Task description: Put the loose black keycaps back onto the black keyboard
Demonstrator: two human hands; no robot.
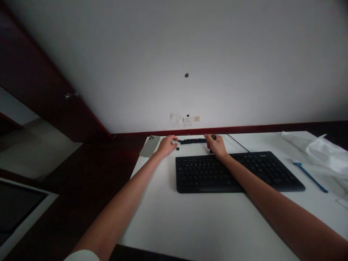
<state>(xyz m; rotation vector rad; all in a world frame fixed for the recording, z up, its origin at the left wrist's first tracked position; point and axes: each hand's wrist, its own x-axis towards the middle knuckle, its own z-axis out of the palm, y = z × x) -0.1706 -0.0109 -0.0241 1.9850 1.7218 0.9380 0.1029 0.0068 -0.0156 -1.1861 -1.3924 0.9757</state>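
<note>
A black keyboard [239,174] lies on the white table [206,224]. Beyond it, a row of loose black keycaps [193,141] sits near the table's far edge, with one stray keycap [177,148] closer. My left hand [166,145] rests on the table at the left end of the row, fingers curled with the fingertips at the keycaps. My right hand [216,145] is at the right end of the row, fingers pinched round a small dark object [214,137] that I cannot make out.
A phone [149,145] lies face down left of my left hand. A blue-handled tool [310,176] and crumpled white plastic [326,154] lie right of the keyboard. The keyboard's cable [237,143] runs to the back edge. Dark floor borders the table's left side.
</note>
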